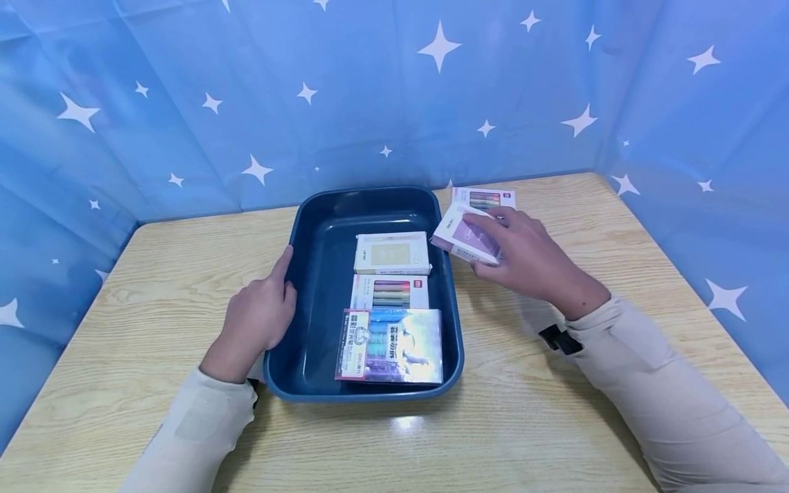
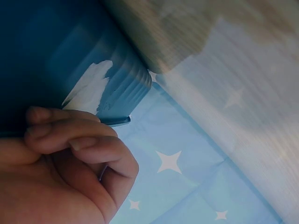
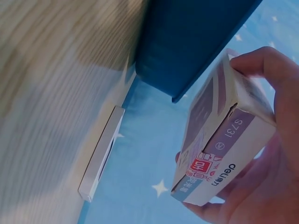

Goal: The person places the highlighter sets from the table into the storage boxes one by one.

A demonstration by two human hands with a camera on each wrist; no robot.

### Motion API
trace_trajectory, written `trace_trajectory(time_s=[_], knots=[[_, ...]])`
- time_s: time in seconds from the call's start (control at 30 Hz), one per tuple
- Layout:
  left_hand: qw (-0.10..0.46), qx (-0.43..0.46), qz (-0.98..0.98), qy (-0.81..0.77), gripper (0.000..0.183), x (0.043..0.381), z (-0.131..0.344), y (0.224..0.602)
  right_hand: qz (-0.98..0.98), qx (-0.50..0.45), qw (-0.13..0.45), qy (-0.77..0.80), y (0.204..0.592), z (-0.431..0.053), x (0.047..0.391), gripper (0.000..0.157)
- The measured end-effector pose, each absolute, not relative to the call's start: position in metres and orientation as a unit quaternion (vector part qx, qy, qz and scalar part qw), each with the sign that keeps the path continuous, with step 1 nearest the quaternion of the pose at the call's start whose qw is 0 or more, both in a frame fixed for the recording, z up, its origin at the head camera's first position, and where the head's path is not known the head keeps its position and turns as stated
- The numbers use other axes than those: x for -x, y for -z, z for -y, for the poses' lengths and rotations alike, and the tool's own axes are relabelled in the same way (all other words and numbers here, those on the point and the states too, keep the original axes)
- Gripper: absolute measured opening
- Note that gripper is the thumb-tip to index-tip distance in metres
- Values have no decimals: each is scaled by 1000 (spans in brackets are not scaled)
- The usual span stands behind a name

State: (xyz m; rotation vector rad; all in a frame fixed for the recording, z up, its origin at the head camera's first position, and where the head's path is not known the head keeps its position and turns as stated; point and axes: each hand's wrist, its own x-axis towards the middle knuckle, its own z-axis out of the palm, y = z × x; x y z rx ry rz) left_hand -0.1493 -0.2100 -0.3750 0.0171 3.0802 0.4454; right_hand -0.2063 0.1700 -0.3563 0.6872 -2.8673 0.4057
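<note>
At the left rim of a dark blue plastic basin (image 1: 308, 356), my left hand (image 1: 257, 318) grips the edge. Its index finger lies along the rim, and the other fingers (image 2: 110, 154) are curled by the outer wall. Just outside the right rim, my right hand (image 1: 524, 257) holds a tilted white and purple deli box (image 1: 471, 236) between thumb and fingers. Inside the basin lie a white box with a beige panel (image 1: 394, 253), a white box with a window onto coloured pens (image 1: 364, 291), and a shiny blue and purple pack (image 1: 425, 346) nearest me.
Another white box with a coloured-pen window (image 1: 505, 198) lies on the table behind the right hand, partly covered by the held box. The wood-grain table (image 1: 154, 294) meets a blue curtain with white stars (image 1: 370, 103) at the back and sides.
</note>
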Motion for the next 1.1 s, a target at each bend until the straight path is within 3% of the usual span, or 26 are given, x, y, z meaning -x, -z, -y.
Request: trace_trajectory(time_s=[1.1], knots=[[11,-8,-989,-148,57,149,210,373,940,-298,82,-145,357,-153,191,65]])
